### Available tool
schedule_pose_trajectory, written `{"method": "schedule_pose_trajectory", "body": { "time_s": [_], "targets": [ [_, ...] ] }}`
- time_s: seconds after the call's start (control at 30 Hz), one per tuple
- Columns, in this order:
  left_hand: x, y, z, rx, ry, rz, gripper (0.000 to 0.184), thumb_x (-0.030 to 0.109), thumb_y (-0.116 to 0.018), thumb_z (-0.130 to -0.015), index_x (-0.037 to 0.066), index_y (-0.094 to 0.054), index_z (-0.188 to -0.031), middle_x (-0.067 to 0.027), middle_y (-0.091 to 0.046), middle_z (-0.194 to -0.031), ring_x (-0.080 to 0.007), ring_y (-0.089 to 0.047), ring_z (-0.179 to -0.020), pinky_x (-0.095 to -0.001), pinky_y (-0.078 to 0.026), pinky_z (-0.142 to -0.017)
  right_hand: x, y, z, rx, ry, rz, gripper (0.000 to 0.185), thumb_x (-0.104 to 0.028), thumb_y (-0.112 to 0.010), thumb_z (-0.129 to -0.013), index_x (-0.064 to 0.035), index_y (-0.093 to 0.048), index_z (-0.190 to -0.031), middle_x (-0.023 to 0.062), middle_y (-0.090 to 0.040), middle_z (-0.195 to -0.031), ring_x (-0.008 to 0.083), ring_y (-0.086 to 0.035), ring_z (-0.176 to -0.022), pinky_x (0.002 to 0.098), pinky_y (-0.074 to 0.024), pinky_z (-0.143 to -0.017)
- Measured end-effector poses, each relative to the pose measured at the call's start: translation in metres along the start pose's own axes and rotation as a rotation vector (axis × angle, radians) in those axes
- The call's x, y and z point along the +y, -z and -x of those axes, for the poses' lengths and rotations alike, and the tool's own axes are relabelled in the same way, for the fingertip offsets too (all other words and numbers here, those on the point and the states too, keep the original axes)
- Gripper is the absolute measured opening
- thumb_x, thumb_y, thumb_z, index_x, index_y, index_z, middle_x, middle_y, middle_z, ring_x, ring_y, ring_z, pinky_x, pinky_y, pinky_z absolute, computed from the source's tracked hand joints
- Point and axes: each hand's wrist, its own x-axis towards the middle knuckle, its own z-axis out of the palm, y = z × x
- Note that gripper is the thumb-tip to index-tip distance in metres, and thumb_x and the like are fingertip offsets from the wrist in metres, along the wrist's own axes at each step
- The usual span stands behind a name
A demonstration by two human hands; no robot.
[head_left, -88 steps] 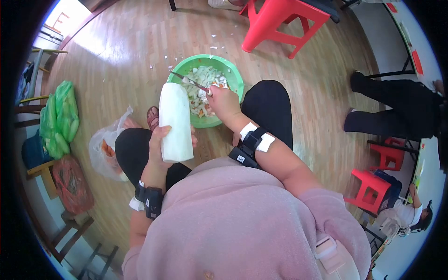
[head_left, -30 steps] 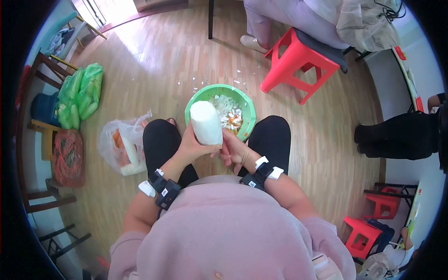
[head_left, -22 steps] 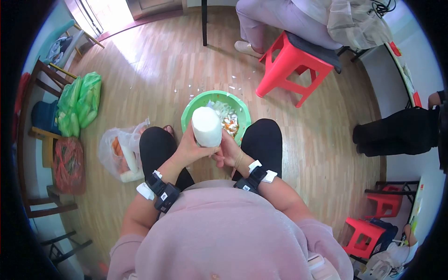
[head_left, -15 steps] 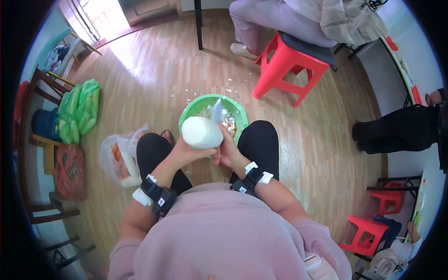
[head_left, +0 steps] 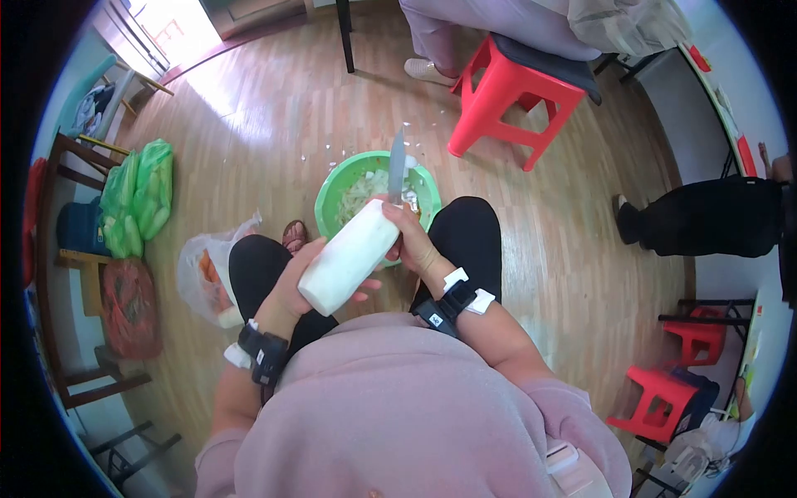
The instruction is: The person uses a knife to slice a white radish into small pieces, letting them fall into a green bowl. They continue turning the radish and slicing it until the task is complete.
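Observation:
A thick, peeled white radish (head_left: 347,259) lies slanted above my lap. My left hand (head_left: 296,280) is wrapped under its lower end, with fingertips showing on the far side. A knife (head_left: 397,170) points away from me in my right hand (head_left: 416,241), whose thumb rests against the upper end of the radish. The knife's handle is mostly hidden in the fingers. Below the blade, a green basin (head_left: 326,189) stands on the floor between my feet, holding pale peelings and some orange bits.
Left of my knee is a clear plastic bag (head_left: 199,278) with orange and white vegetables. Green bags (head_left: 137,199) and a red bag (head_left: 130,309) sit farther left. A person sits on a red stool (head_left: 516,108) ahead; another person's dark-clothed legs (head_left: 706,217) are at right.
The radish has turned from end-on to lengthwise and come nearer to me. The knife blade now shows longer, upright past its upper end. The standing person's foot at right has shifted.

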Motion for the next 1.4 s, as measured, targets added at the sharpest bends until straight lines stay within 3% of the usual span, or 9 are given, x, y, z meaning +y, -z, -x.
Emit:
{"method": "schedule_pose_trajectory", "body": {
  "time_s": [0.13,0.23,0.4,0.5,0.63,0.73,1.1,1.27,1.4],
  "targets": [
    [-0.014,0.002,-0.01,-0.104,0.051,0.022,0.069,0.034,-0.058,-0.085,-0.002,-0.028,-0.136,-0.0287,-0.048,-0.123,-0.0381,-0.059,-0.101,-0.0432,-0.052,-0.084,-0.004,-0.005,-0.001,0.008,0.142,0.123,0.05,-0.05,-0.056,-0.081,-0.0099,-0.053,-0.111,-0.0005,-0.056,-0.082,0.0047,-0.048,-0.054,0.0189,-0.0293,-0.036],
    [-0.022,0.006,-0.017,-0.056,0.026,-0.106,0.066,0.021,-0.065,-0.079,-0.001,-0.033,-0.132,-0.022,-0.057,-0.11,-0.029,-0.062,-0.095,-0.0384,-0.053,-0.082,-0.009,-0.007,-0.003,-0.014,0.189,0.209,0.05,-0.051,-0.053,-0.083,-0.0089,-0.054,-0.11,-0.0004,-0.056,-0.082,0.0041,-0.048,-0.052,0.0173,-0.0307,-0.038],
    [-0.024,0.018,-0.029,0.098,-0.091,-0.187,0.067,0.025,-0.065,-0.076,-0.002,-0.036,-0.129,-0.0213,-0.058,-0.105,-0.0298,-0.063,-0.09,-0.0388,-0.054,-0.079,-0.029,-0.003,-0.005,0.097,0.055,0.271,0.032,-0.039,-0.048,-0.093,-0.0099,-0.058,-0.102,-0.0032,-0.054,-0.072,0.0038,-0.045,-0.05,0.0201,-0.0315,-0.04],
    [-0.023,0.022,-0.03,0.191,-0.145,-0.077,0.063,0.027,-0.06,-0.077,-0.004,-0.038,-0.128,-0.0211,-0.059,-0.104,-0.03,-0.064,-0.087,-0.0384,-0.054,-0.077,-0.02,0.005,-0.009,0.277,0.428,0.88,0.036,-0.039,-0.05,-0.092,-0.005,-0.058,-0.098,0.0041,-0.056,-0.06,0.0148,-0.055,-0.052,0.0296,-0.0414,-0.048],
    [-0.017,0.029,-0.028,0.16,-0.262,0.089,0.054,0.031,-0.053,-0.08,-0.006,-0.045,-0.118,-0.0203,-0.061,-0.098,-0.0287,-0.065,-0.08,-0.0364,-0.055,-0.071,-0.029,-0.026,0.021,0.122,0.431,1.38,0.035,-0.04,-0.054,-0.089,-0.0056,-0.058,-0.092,0.0116,-0.058,-0.063,0.0278,-0.06,-0.057,0.0341,-0.0451,-0.05],
    [-0.016,0.038,-0.028,0.138,-0.301,0.061,0.052,0.032,-0.051,-0.08,-0.007,-0.048,-0.115,-0.0205,-0.062,-0.095,-0.0282,-0.065,-0.076,-0.0363,-0.055,-0.069,-0.024,-0.033,0.019,0.078,0.602,1.565,0.036,-0.043,-0.054,-0.087,-0.0068,-0.057,-0.085,0.0106,-0.058,-0.061,0.0278,-0.06,-0.056,0.0357,-0.0456,-0.049],
    [-0.012,0.034,-0.016,0.118,-0.24,0.05,0.053,0.029,-0.053,-0.078,-0.003,-0.046,-0.12,-0.0174,-0.059,-0.098,-0.0273,-0.064,-0.079,-0.0352,-0.053,-0.07,-0.037,-0.036,0.003,0.019,0.717,1.673,0.042,-0.045,-0.055,-0.086,-0.0069,-0.053,-0.069,0.0116,-0.056,-0.059,0.0298,-0.059,-0.056,0.0378,-0.0452,-0.048],
    [-0.011,0.027,-0.012,0.133,-0.226,0.048,0.054,0.027,-0.057,-0.077,-0.003,-0.045,-0.121,-0.0187,-0.059,-0.096,-0.0279,-0.064,-0.077,-0.036,-0.054,-0.067,-0.052,-0.02,-0.011,0.247,0.593,1.664,0.041,-0.045,-0.055,-0.086,-0.0075,-0.053,-0.069,0.0117,-0.055,-0.058,0.031,-0.058,-0.056,0.0394,-0.0442,-0.047],
    [-0.011,0.031,-0.014,0.094,-0.247,-0.061,0.058,0.03,-0.056,-0.076,-0.002,-0.044,-0.123,-0.0188,-0.059,-0.098,-0.0291,-0.064,-0.08,-0.0374,-0.054,-0.071,-0.052,-0.03,0.007,0.08,0.693,1.643,0.042,-0.047,-0.053,-0.087,-0.0082,-0.053,-0.069,0.0112,-0.055,-0.056,0.031,-0.058,-0.054,0.0395,-0.0443,-0.047]
  ]
}}
